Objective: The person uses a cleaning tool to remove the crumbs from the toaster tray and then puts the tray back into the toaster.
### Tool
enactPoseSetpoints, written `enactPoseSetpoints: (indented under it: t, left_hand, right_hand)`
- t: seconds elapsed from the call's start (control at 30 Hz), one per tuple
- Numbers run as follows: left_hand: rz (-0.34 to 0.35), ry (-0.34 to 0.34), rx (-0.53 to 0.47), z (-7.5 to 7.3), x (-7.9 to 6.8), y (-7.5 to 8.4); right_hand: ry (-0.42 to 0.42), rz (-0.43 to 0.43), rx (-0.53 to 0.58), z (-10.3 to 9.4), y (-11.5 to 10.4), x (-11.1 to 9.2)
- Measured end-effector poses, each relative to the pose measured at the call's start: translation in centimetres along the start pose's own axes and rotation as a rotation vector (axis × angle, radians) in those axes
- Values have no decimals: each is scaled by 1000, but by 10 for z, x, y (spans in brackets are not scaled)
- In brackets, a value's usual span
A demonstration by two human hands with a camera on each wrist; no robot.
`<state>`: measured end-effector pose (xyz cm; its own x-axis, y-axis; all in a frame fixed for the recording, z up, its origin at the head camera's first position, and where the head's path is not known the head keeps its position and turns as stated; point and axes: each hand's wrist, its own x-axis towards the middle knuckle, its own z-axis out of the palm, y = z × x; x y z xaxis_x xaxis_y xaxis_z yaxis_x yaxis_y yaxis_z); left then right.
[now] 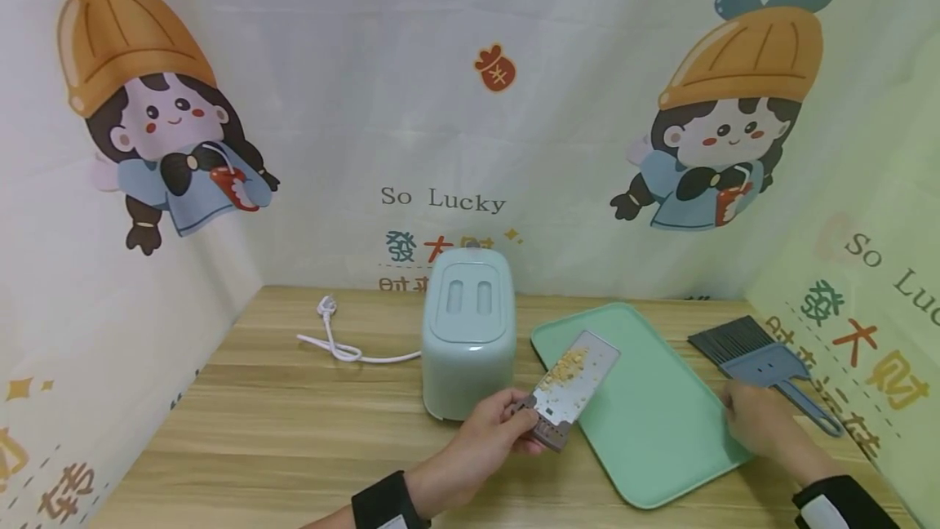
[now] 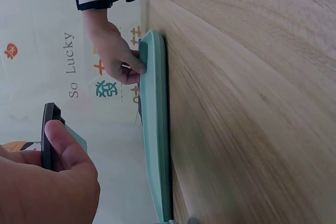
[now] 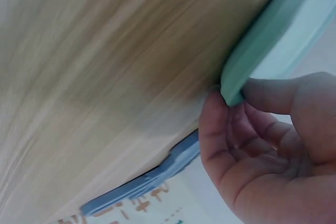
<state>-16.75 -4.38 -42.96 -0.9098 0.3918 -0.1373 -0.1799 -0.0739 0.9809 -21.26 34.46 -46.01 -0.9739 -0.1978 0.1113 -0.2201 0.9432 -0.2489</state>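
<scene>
My left hand (image 1: 494,424) grips the dark end of a toaster crumb tray (image 1: 583,374), a flat metal plate strewn with yellow-brown crumbs. It is held tilted over the left edge of a mint-green serving tray (image 1: 646,415). At that tray's right side, my right hand (image 1: 760,423) pinches the rim between thumb and fingers, as the right wrist view shows, with the thumb (image 3: 270,95) on the inner side. A pale green toaster (image 1: 470,374) stands just left of the crumb tray.
The toaster's white cord and plug (image 1: 341,345) lie on the wooden table (image 1: 279,447) to its left. A blue-grey hand brush (image 1: 764,362) with dark bristles lies beyond my right hand. A printed cloth (image 1: 330,104) hangs behind the table and along its sides.
</scene>
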Motion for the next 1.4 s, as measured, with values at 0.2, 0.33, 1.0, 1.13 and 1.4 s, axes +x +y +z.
enactPoseSetpoints:
  t: [0.2, 0.33, 1.0, 1.13, 1.4]
  left_hand:
    - [14, 5, -1, -1, -1, 0]
    - [32, 8, 1, -1, 0, -1]
    - [33, -2, -10, 0, 0, -1]
    - [33, -3, -13, 0, 0, -1]
    - [19, -3, -12, -1, 0, 0]
  right_hand:
    - [-69, 23, 55, 2, -19, -7]
    - [-124, 53, 77, 4, -33, -10]
    - [-215, 68, 88, 10, -86, -22]
    - [-204, 66, 61, 9, -88, -24]
    - [-168, 125, 64, -30, -47, -9]
